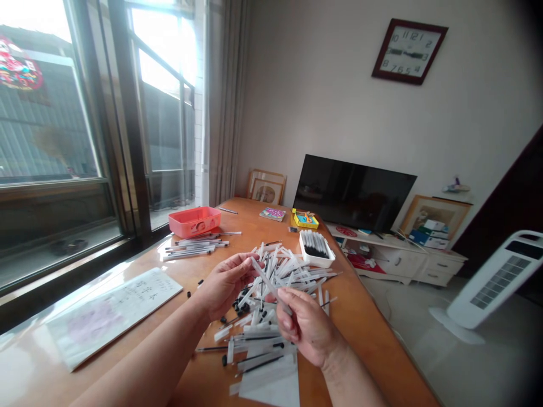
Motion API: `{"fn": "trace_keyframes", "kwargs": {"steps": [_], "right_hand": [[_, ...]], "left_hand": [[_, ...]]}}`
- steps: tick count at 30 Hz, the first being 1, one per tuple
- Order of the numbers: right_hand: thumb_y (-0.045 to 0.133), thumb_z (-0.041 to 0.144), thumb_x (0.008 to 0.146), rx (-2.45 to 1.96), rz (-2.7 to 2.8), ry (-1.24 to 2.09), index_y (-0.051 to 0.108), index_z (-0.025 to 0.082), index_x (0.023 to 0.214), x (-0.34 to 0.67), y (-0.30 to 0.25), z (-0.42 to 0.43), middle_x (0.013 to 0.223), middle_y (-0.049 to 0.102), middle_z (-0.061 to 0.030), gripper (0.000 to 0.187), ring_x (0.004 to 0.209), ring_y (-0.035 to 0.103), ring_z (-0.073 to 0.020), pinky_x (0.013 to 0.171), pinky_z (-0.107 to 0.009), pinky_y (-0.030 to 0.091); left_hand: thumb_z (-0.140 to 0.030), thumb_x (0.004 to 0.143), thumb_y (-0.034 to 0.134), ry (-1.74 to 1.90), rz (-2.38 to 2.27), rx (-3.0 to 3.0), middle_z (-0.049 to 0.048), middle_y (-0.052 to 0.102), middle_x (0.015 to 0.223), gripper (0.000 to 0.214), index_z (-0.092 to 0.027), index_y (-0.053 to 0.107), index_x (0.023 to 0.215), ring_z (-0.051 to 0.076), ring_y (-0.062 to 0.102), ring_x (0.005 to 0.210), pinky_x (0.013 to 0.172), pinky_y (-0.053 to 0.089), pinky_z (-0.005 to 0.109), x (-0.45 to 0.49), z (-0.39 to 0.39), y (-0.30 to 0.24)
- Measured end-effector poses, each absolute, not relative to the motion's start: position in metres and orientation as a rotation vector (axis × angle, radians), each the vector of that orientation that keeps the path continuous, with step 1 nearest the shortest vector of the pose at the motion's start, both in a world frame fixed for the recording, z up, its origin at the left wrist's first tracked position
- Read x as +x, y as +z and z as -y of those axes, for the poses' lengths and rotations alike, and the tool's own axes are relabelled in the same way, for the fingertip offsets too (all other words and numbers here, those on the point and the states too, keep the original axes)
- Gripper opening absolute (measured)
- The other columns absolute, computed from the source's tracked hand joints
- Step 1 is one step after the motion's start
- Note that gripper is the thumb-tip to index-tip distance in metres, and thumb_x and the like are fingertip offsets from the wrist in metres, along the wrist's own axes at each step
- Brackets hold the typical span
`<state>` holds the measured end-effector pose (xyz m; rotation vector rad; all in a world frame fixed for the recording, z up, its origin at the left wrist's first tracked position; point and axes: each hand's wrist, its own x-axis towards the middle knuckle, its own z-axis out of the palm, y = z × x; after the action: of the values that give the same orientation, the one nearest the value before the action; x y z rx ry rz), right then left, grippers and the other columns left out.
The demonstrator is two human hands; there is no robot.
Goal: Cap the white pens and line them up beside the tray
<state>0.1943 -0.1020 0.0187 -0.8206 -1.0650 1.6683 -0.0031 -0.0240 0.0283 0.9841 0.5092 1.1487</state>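
Both my hands are raised over a wooden table [199,362]. My left hand [224,285] pinches the upper end of a clear pen barrel [268,284], and my right hand [306,328] grips its lower end with curled fingers. Beneath them lies a heap of clear pen barrels [288,271] mixed with small black caps and thin refills [254,353]. A sheet of clear plastic [271,384] sits under the near part of the heap.
A white tray of black-tipped parts [316,249] stands behind the heap. A red plastic tray [194,220] and a row of assembled pens [193,247] lie at the left by the window. A printed sheet [114,311] rests near left. A white fan heater [492,282] stands on the floor at right.
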Motion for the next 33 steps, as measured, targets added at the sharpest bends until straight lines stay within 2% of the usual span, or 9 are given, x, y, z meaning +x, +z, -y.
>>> {"fn": "trace_keyframes", "kwargs": {"steps": [4,7,13,16,24,26,28,31,33], "right_hand": [[0.055,0.049,0.096,-0.868,1.166,1.615,0.064,0.014,0.094,0.190,0.020,0.104,0.052,0.032,0.0098,0.036,0.044,0.016,-0.0054,0.043,-0.022,0.012],[0.051,0.052,0.097,-0.988,1.315,1.425,0.063,0.015,0.092,0.185,0.019,0.104,0.053,0.029,0.0097,0.039,0.047,0.018,-0.0067,0.046,-0.023,0.014],[0.047,0.046,0.100,-1.236,1.739,0.730,0.053,0.018,0.074,0.178,0.019,0.103,0.061,0.042,0.0051,0.038,0.059,0.036,-0.0100,0.056,-0.024,0.027],[0.043,0.039,0.101,-1.328,1.850,0.495,0.049,0.020,0.072,0.175,0.021,0.104,0.062,0.048,0.0036,0.036,0.059,0.041,-0.0109,0.058,-0.025,0.027],[0.042,0.030,0.100,-1.488,2.041,0.055,0.057,0.020,0.079,0.167,0.027,0.107,0.064,0.059,-0.0015,0.028,0.056,0.046,-0.0133,0.057,-0.030,0.020],[0.042,0.031,0.101,-1.469,2.031,0.092,0.057,0.019,0.079,0.166,0.027,0.106,0.064,0.058,-0.0014,0.029,0.056,0.045,-0.0131,0.057,-0.030,0.020],[0.041,0.035,0.102,-1.391,1.965,0.271,0.056,0.019,0.077,0.167,0.026,0.104,0.063,0.054,-0.0003,0.034,0.057,0.043,-0.0124,0.057,-0.029,0.022],[0.042,0.047,0.101,-1.200,1.722,0.782,0.059,0.018,0.080,0.170,0.023,0.102,0.059,0.044,0.0038,0.040,0.054,0.036,-0.0104,0.053,-0.025,0.025],[0.046,0.054,0.098,-1.057,1.485,1.148,0.061,0.018,0.086,0.173,0.022,0.101,0.054,0.035,0.0073,0.041,0.048,0.027,-0.0086,0.048,-0.023,0.021]], "left_hand": [[-0.030,0.085,0.074,1.186,-0.509,0.981,0.0058,0.070,0.091,0.018,-0.014,0.071,0.091,0.009,0.061,0.076,0.074,0.048,0.019,-0.001,0.023,0.024],[-0.030,0.083,0.076,1.221,-0.546,0.931,0.0045,0.068,0.087,0.019,-0.013,0.071,0.089,0.007,0.059,0.070,0.070,0.048,0.017,0.002,0.019,0.017],[-0.031,0.073,0.084,1.311,-0.706,0.794,0.0044,0.068,0.080,0.026,-0.012,0.071,0.084,0.009,0.061,0.069,0.067,0.049,0.018,0.009,0.017,0.012],[-0.031,0.069,0.086,1.344,-0.747,0.755,0.0031,0.067,0.076,0.027,-0.011,0.070,0.080,0.008,0.059,0.065,0.063,0.047,0.017,0.011,0.018,0.013],[-0.030,0.063,0.089,1.383,-0.830,0.698,0.0032,0.067,0.069,0.031,-0.010,0.068,0.074,0.006,0.053,0.056,0.054,0.040,0.016,0.009,0.012,0.008],[-0.030,0.065,0.088,1.380,-0.851,0.700,0.0033,0.066,0.068,0.029,-0.010,0.067,0.073,0.006,0.054,0.057,0.053,0.040,0.016,0.008,0.011,0.008],[-0.027,0.069,0.085,1.356,-0.808,0.708,0.0031,0.065,0.069,0.025,-0.010,0.067,0.074,0.006,0.055,0.058,0.053,0.041,0.015,0.005,0.010,0.010],[-0.022,0.076,0.082,1.298,-0.658,0.745,0.0036,0.066,0.077,0.019,-0.010,0.069,0.083,0.006,0.057,0.061,0.058,0.046,0.015,0.001,0.012,0.016],[-0.023,0.080,0.079,1.256,-0.584,0.774,0.0042,0.067,0.082,0.020,-0.012,0.071,0.095,0.006,0.059,0.064,0.062,0.049,0.016,0.000,0.015,0.021]]}}
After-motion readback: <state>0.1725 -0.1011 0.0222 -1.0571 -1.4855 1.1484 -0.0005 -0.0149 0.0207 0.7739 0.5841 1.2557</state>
